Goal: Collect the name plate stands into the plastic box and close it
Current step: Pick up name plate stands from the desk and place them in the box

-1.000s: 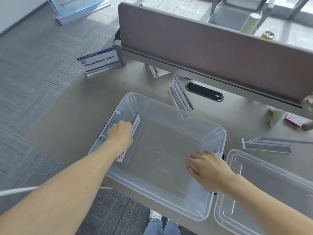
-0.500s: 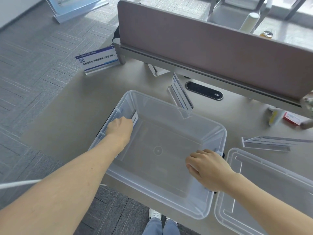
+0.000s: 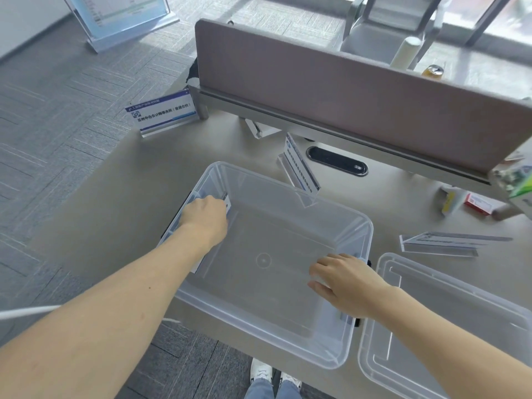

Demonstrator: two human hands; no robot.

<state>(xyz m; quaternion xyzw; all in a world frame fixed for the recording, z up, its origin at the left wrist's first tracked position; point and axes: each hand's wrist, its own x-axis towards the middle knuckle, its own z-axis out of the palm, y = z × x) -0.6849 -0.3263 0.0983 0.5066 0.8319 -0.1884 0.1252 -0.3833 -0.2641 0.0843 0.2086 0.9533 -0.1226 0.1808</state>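
A clear plastic box (image 3: 357,226) sits open on the desk in front of me. My left hand (image 3: 205,217) is inside it at the left wall, closed on a name plate stand (image 3: 228,203) that lies along that wall, mostly hidden by my hand and arm. My right hand (image 3: 345,283) rests on the box's right rim, fingers curled over it. One stand (image 3: 300,165) leans behind the box's far rim. Another stand (image 3: 162,113) is upright at the desk's far left corner. A third lies flat (image 3: 437,243) to the right. The clear lid (image 3: 449,326) lies right of the box.
A brown desk divider (image 3: 345,90) runs across the back, with a black cable grommet (image 3: 336,164) below it. Small boxes (image 3: 478,203) lie at the far right. A clear holder (image 3: 263,129) sits under the divider. The desk edge and my shoes (image 3: 273,375) are below the box.
My left hand has slid the stand further toward the box's far left corner, so less of its label shows. My right hand stays on the rim.
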